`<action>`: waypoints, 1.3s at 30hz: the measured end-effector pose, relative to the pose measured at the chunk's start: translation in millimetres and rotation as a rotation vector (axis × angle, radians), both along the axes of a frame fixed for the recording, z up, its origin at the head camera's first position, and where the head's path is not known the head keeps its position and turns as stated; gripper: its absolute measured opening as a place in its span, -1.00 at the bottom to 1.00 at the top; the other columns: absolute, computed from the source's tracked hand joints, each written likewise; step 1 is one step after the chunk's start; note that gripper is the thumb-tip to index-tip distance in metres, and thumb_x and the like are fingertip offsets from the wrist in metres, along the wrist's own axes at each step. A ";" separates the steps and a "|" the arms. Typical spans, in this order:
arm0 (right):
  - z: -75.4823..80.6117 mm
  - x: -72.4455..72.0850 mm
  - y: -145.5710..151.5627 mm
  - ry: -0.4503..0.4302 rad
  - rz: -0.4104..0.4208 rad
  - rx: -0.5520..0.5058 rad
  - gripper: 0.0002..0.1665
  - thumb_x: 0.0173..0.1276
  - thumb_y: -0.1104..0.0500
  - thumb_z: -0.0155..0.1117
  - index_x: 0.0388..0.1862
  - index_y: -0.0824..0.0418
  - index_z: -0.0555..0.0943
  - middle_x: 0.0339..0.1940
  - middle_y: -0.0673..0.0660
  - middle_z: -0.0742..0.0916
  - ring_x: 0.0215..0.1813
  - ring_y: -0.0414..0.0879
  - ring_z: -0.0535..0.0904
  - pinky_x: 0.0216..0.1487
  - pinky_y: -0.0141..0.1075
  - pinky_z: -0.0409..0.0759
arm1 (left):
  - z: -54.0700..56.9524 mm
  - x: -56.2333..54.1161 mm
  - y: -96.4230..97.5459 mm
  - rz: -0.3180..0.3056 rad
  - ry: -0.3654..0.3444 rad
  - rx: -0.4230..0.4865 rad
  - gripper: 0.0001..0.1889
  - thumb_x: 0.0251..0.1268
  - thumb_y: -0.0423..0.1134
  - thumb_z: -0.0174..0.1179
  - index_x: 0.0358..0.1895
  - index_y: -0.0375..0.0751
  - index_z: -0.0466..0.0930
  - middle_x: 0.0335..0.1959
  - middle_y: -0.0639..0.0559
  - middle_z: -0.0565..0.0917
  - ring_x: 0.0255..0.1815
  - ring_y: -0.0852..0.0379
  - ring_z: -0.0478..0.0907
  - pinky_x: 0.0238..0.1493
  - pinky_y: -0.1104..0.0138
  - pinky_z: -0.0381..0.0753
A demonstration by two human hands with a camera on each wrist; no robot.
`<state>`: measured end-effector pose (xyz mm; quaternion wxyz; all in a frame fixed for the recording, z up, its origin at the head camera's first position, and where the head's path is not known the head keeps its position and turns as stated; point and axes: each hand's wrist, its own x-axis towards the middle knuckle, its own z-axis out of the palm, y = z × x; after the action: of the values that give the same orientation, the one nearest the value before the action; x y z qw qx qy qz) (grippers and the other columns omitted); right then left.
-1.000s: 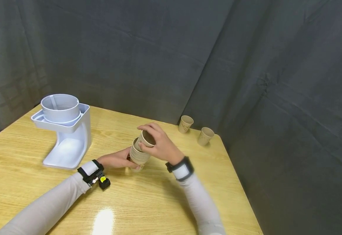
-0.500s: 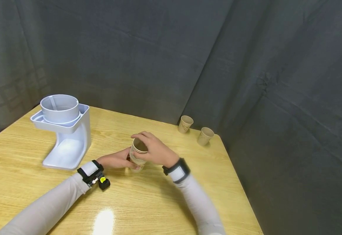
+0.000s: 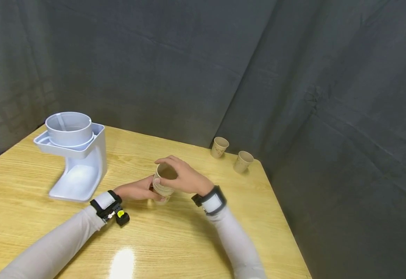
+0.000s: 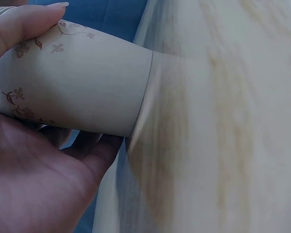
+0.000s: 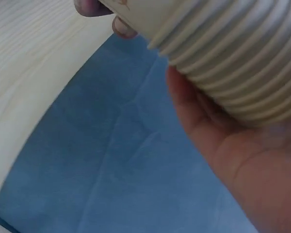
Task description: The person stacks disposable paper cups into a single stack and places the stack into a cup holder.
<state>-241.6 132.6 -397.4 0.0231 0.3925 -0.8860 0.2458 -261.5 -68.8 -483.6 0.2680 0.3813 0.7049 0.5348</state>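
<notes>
A stack of tan paper cups [image 3: 162, 190] is between my hands above the middle of the table. My left hand [image 3: 137, 190] grips its lower part; in the left wrist view, the thumb and fingers wrap a cup printed with small brown flowers [image 4: 87, 82]. At the stack's upper end, my right hand [image 3: 189, 179] curls its thumb and fingers around the topmost rims. The right wrist view shows several nested rims [image 5: 237, 58] lying against that palm. The stack leans slightly, and its base seems close to the table, though contact cannot be told.
Two single paper cups, one at the back edge [image 3: 219, 147] and one near the right corner [image 3: 243, 162], stand upright on the wooden table [image 3: 175, 248]. A pale stand [image 3: 75, 182] bearing a round tub [image 3: 69, 135] is at left. Dark curtains [image 3: 161, 69] hang behind.
A second ago my right hand held a cup tilted partly out of the stack's top. It has moved down and left, and that cup is now nested in the stack. My left hand stayed put.
</notes>
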 end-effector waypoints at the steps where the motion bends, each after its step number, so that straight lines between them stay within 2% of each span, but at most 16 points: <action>1: 0.2 -1.7 2.3 -0.038 0.007 -0.040 -0.37 0.35 -0.28 0.14 0.33 -0.08 0.38 0.19 -0.11 0.55 0.24 -0.27 0.43 0.28 -0.30 0.45 | 0.4 0.2 0.1 0.004 0.002 -0.001 -0.32 0.22 -0.22 0.30 0.36 -0.14 0.16 0.21 -0.10 0.46 0.23 0.01 0.40 0.29 0.12 0.33; 2: 0.3 -3.7 5.0 -0.056 0.016 -0.076 -0.37 0.37 -0.30 0.09 0.32 -0.07 0.40 0.21 -0.10 0.56 0.27 -0.28 0.43 0.31 -0.29 0.43 | 0.6 0.2 0.4 0.009 0.007 -0.003 -0.31 0.22 -0.21 0.30 0.37 -0.15 0.16 0.22 -0.10 0.45 0.24 0.00 0.39 0.30 0.11 0.31; 6: -1.7 -12.9 20.0 -0.087 0.024 -0.207 -0.35 0.45 -0.32 -0.09 0.28 0.06 0.45 0.22 0.03 0.60 0.22 -0.19 0.50 0.18 -0.25 0.52 | 1.0 0.5 2.9 0.032 0.015 -0.001 -0.22 0.19 -0.19 0.33 0.42 -0.13 0.08 0.27 -0.11 0.40 0.30 -0.03 0.33 0.35 0.05 0.24; 8: -4.0 -18.8 29.7 -0.051 -0.002 -0.239 -0.36 0.49 -0.28 -0.13 0.24 0.15 0.49 0.17 0.09 0.63 0.15 -0.14 0.54 0.09 -0.24 0.56 | 1.0 0.6 3.7 0.041 0.012 0.003 -0.19 0.17 -0.19 0.34 0.43 -0.14 0.07 0.29 -0.12 0.39 0.33 -0.05 0.32 0.38 0.01 0.22; 11: -8.8 -28.8 46.9 -0.015 -0.076 -0.281 -0.50 0.52 -0.13 -0.05 0.16 0.20 0.54 0.07 0.13 0.67 0.03 -0.10 0.57 0.02 -0.23 0.60 | 0.9 0.9 4.3 0.048 0.008 0.010 -0.17 0.14 -0.20 0.36 0.43 -0.14 0.07 0.31 -0.12 0.39 0.35 -0.06 0.30 0.41 -0.03 0.18; 14: -15.7 -41.1 67.0 0.022 -0.167 -0.275 -0.61 0.49 -0.03 0.06 0.07 0.19 0.58 -0.02 0.09 0.68 -0.04 -0.11 0.56 0.01 -0.24 0.59 | 0.3 1.2 4.1 0.053 -0.005 0.018 -0.16 0.13 -0.22 0.37 0.43 -0.15 0.08 0.31 -0.13 0.39 0.35 -0.07 0.30 0.43 -0.05 0.17; 18: -21.4 -56.2 97.2 0.046 -0.274 -0.235 -0.63 0.45 -0.01 0.14 0.02 0.22 0.60 -0.08 0.04 0.67 -0.04 -0.11 0.53 0.03 -0.17 0.53 | -0.9 1.5 3.2 0.055 -0.002 0.013 -0.17 0.13 -0.23 0.36 0.43 -0.19 0.08 0.32 -0.17 0.37 0.36 -0.09 0.29 0.44 -0.08 0.16; 23: -21.7 -72.3 134.7 0.086 -0.356 -0.239 -0.66 0.40 0.09 0.19 -0.02 0.31 0.60 -0.08 0.16 0.68 -0.04 0.04 0.54 0.06 -0.01 0.53 | -1.6 2.2 3.0 0.057 0.011 -0.001 -0.18 0.15 -0.23 0.35 0.43 -0.20 0.08 0.32 -0.17 0.37 0.36 -0.08 0.30 0.43 -0.09 0.16; 26: -22.3 -81.0 155.5 0.091 -0.406 -0.243 -0.68 0.35 0.18 0.22 -0.02 0.37 0.59 -0.05 0.27 0.68 0.01 0.12 0.55 0.13 0.05 0.52 | -1.8 2.2 3.7 0.051 0.012 0.003 -0.19 0.15 -0.24 0.35 0.42 -0.20 0.09 0.32 -0.16 0.38 0.35 -0.06 0.31 0.43 -0.06 0.18; 28: -22.7 -85.3 167.9 0.094 -0.465 -0.215 -0.66 0.32 0.21 0.23 0.01 0.40 0.58 -0.02 0.31 0.66 0.07 0.16 0.53 0.21 0.05 0.47 | -1.6 2.0 3.8 0.049 0.008 0.011 -0.19 0.14 -0.24 0.36 0.42 -0.19 0.09 0.31 -0.15 0.39 0.34 -0.06 0.31 0.42 -0.04 0.20; 32: -25.9 -91.6 189.0 0.062 -0.613 -0.085 -0.52 0.32 0.18 0.26 0.14 0.43 0.49 0.13 0.38 0.58 0.21 0.26 0.38 0.36 0.14 0.26 | -0.6 1.9 3.6 0.051 0.003 0.022 -0.19 0.13 -0.25 0.36 0.41 -0.18 0.10 0.30 -0.15 0.40 0.33 -0.06 0.32 0.42 -0.04 0.19; 36: -32.9 -95.9 204.9 0.007 -0.749 0.064 -0.39 0.34 0.05 0.25 0.28 0.33 0.41 0.30 0.33 0.42 0.33 0.28 0.20 0.40 0.22 0.13 | -1.3 2.3 1.4 0.053 -0.011 0.021 -0.19 0.13 -0.26 0.36 0.42 -0.18 0.10 0.30 -0.15 0.39 0.34 -0.08 0.32 0.42 -0.05 0.20; 39: -39.6 -101.6 214.7 0.013 -0.813 0.113 -0.34 0.31 0.03 0.27 0.32 0.28 0.39 0.36 0.34 0.35 0.38 0.33 0.11 0.42 0.32 -0.05 | -1.8 2.8 -0.9 0.053 -0.027 0.022 -0.17 0.13 -0.26 0.36 0.43 -0.18 0.08 0.31 -0.16 0.38 0.34 -0.10 0.31 0.41 -0.06 0.20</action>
<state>-343.3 347.3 -437.0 0.1021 0.0123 -0.9809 0.1649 -258.6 -69.8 -485.4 0.2588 0.3582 0.7052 0.5545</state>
